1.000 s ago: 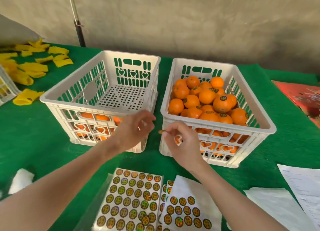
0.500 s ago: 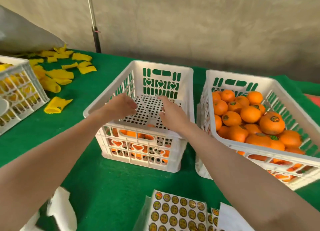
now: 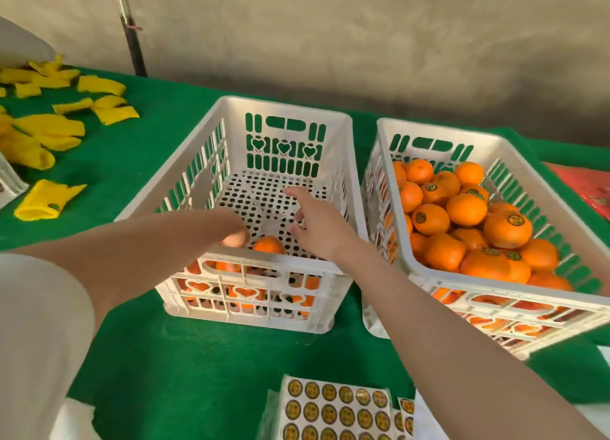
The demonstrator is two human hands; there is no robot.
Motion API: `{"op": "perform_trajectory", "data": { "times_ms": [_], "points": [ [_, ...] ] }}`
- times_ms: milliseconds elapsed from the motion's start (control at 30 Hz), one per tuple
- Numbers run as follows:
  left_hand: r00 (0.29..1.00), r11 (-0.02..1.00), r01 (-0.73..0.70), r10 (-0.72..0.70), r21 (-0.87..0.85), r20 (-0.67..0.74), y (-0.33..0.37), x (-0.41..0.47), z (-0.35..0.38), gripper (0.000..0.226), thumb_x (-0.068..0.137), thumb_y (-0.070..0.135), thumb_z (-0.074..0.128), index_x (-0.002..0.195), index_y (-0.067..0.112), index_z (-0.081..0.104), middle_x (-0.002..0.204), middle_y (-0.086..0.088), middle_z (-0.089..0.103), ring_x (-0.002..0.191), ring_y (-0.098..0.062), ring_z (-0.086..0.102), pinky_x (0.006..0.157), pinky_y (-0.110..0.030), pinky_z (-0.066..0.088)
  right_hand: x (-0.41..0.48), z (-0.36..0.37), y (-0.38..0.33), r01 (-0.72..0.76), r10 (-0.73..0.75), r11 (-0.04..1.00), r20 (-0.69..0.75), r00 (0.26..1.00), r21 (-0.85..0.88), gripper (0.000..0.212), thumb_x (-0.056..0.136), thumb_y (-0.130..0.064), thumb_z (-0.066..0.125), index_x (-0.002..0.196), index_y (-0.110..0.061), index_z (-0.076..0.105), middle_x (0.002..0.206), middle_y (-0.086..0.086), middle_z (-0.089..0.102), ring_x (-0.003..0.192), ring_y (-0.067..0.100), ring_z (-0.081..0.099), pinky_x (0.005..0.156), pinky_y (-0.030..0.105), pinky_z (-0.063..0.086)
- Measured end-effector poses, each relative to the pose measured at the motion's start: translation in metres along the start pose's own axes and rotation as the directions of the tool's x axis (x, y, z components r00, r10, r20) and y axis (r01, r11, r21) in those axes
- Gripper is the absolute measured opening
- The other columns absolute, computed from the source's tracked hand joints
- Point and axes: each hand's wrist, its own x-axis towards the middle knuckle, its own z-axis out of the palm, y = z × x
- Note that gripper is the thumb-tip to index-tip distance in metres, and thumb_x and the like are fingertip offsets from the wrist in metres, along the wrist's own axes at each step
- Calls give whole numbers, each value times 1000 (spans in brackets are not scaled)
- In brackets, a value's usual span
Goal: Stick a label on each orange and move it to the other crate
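The left white crate (image 3: 264,266) holds a few oranges at its near end; one orange (image 3: 269,244) shows just above the near rim. My left hand (image 3: 232,236) reaches down into this crate beside that orange, its fingers hidden behind the rim. My right hand (image 3: 318,226) hovers over the crate's perforated floor with index finger and thumb spread; I cannot make out a label on it. The right white crate (image 3: 495,294) is full of oranges (image 3: 467,210), several with round labels. A label sheet (image 3: 333,406) lies at the near edge.
Several yellow foam fruit sleeves (image 3: 49,132) are scattered on the green cloth at the left. A dark pole (image 3: 132,43) stands at the back. A red sheet (image 3: 587,192) lies at the far right, and white paper (image 3: 76,420) at the lower left.
Both hands have moved from in front of the crates into the left crate. The left hand has dropped below the near rim. The view has shifted left and closer.
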Motion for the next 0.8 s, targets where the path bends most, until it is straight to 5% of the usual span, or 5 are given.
{"op": "perform_trajectory", "data": {
  "times_ms": [133, 367, 500, 667, 800],
  "points": [
    [999, 999, -27, 26, -25, -45, 0, 2, 0, 36, 96, 2, 45, 132, 0, 46, 128, -15, 54, 92, -24, 57, 69, -28, 50, -2, -1, 0, -6, 6, 1000, -30, 1000, 13, 62, 91, -15, 54, 144, -25, 25, 98, 11, 65, 84, 24, 61, 79, 43, 52],
    [986, 938, -88, 34, -336, -163, -21, -18, -16, 47, 86, 13, 67, 125, -6, 49, 115, -20, 61, 79, -24, 67, 71, -30, 59, -2, -3, -1, -17, 37, 994, -192, 981, 107, 59, 91, -12, 54, 142, -26, 29, 101, 2, 60, 84, 16, 58, 75, 36, 52],
    [926, 383, -374, 104, -845, -363, -54, -60, -27, 37, 76, 10, 73, 108, 9, 54, 106, -14, 61, 80, -22, 70, 68, -26, 58, -9, -10, -4, 43, 93, 934, -356, 930, 356, 28, 93, -13, 54, 119, -21, 51, 107, -6, 58, 97, 7, 55, 84, 25, 49],
    [818, -197, -529, 142, -825, -558, -40, -110, -14, 69, 60, 29, 84, 117, 9, 51, 121, -14, 58, 100, -27, 67, 76, -29, 58, -33, -41, -6, 114, 238, 657, -348, 907, 745, 10, 88, -16, 62, 85, -26, 63, 99, -17, 64, 98, -2, 57, 92, 27, 47],
    [775, -411, -508, 165, -757, -609, 0, -133, -13, 84, 56, 28, 83, 129, 3, 49, 127, -18, 58, 105, -33, 65, 78, -38, 57, -62, -68, -8, 225, 63, 627, -337, 939, 746, 23, 87, -10, 62, 72, -27, 62, 113, -13, 64, 112, -1, 54, 95, 26, 43]
  ]
}}
